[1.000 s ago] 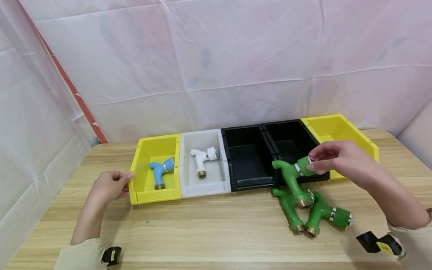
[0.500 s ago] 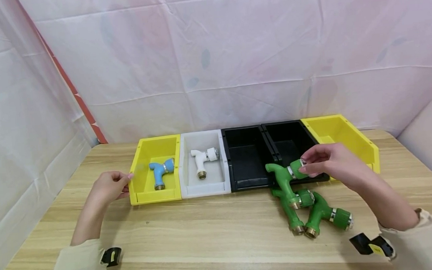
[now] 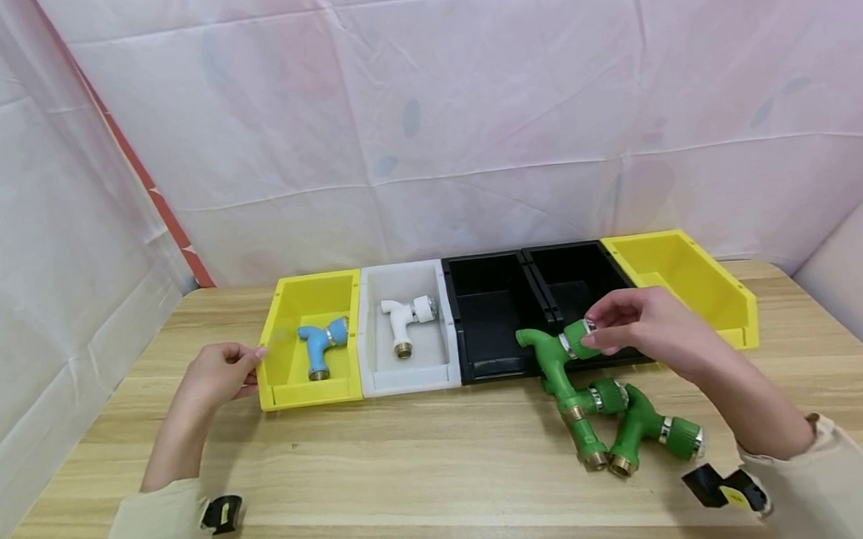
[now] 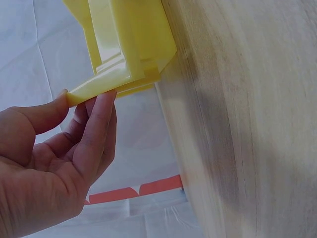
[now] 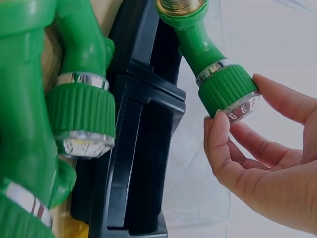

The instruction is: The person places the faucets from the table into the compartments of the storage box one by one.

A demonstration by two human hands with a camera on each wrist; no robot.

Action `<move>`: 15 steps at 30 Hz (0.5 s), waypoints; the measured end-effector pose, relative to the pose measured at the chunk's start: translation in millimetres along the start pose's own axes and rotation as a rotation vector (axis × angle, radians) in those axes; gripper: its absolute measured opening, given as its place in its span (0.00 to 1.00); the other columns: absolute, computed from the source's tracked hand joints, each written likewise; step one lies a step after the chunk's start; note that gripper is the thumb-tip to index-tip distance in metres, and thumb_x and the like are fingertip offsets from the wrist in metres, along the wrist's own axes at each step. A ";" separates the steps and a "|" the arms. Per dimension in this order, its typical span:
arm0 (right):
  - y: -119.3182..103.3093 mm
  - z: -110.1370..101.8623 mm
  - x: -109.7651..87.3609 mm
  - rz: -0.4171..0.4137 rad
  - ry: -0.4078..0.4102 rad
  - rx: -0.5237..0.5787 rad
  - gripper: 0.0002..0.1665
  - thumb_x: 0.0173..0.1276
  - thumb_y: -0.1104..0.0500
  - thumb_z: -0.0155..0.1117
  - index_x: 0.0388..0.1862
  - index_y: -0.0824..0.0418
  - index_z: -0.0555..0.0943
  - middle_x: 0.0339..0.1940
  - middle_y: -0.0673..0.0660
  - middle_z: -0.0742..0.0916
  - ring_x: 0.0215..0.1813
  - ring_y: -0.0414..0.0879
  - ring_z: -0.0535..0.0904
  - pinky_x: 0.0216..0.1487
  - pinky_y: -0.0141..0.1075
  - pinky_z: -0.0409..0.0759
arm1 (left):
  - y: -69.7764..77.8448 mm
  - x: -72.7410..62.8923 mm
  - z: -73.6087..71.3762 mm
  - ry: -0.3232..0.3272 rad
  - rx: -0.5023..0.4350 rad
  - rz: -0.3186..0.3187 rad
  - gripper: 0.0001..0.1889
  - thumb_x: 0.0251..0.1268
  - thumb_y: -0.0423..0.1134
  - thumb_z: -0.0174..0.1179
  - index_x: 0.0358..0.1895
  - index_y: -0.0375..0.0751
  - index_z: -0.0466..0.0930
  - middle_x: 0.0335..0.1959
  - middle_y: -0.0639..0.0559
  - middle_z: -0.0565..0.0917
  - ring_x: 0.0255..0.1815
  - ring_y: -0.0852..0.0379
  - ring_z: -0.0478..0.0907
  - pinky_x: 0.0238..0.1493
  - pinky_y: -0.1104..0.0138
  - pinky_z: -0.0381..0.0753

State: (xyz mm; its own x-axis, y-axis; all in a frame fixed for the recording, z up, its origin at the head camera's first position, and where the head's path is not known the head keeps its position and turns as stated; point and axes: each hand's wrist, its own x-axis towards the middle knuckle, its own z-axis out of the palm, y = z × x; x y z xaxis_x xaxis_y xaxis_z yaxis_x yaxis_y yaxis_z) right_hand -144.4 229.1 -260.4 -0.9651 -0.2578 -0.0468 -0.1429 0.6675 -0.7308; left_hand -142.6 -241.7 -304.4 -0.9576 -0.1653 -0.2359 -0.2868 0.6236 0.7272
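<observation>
My right hand (image 3: pixel 642 326) pinches the ribbed knob of a green tap (image 3: pixel 554 365) between thumb and fingertips. In the head view this tap overlaps the front of the black bins and one of two green taps lying on the table. The right wrist view shows the held tap (image 5: pixel 225 87) with its brass thread upward in the picture. My left hand (image 3: pixel 221 372) grips the side rim of the left yellow bin (image 3: pixel 312 392); thumb and fingers pinch the yellow rim (image 4: pixel 99 87) in the left wrist view. A blue tap (image 3: pixel 318 344) lies in that bin.
A white bin (image 3: pixel 411 378) holds a white tap (image 3: pixel 401 326). Beside it stand two black bins (image 3: pixel 499 323), then another yellow bin (image 3: pixel 703 284). A second green tap (image 3: pixel 649 425) lies on the wooden table (image 3: pixel 386 481) in front. Hanging cloth (image 3: pixel 466 117) closes off the back.
My right hand has moved left with the green tap, from in front of the right black bin toward the left black bin. The left hand stays on the yellow rim.
</observation>
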 end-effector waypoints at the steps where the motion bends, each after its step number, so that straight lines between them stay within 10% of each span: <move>1: -0.9 0.9 0.5 -0.002 0.000 0.004 0.20 0.57 0.55 0.67 0.42 0.68 0.77 0.30 0.57 0.82 0.30 0.47 0.78 0.33 0.37 0.78 | 0.0 0.0 0.0 0.000 0.000 -0.001 0.18 0.70 0.40 0.48 0.43 0.22 0.72 0.34 0.38 0.74 0.33 0.50 0.75 0.36 0.64 0.81; 15: -9.1 14.9 9.4 -0.009 -0.023 0.015 0.20 0.55 0.56 0.68 0.41 0.68 0.77 0.28 0.55 0.81 0.29 0.47 0.78 0.34 0.37 0.78 | -2.3 0.6 0.0 0.002 -0.010 -0.001 0.18 0.70 0.41 0.49 0.44 0.22 0.72 0.34 0.39 0.74 0.34 0.49 0.76 0.35 0.64 0.82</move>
State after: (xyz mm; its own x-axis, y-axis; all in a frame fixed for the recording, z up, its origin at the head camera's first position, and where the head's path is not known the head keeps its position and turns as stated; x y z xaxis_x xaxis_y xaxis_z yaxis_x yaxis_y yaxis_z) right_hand -148.9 210.2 -264.3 -0.9585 -0.2796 -0.0553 -0.1482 0.6546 -0.7413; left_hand -142.5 -243.3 -306.2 -0.9573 -0.1673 -0.2358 -0.2882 0.6155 0.7336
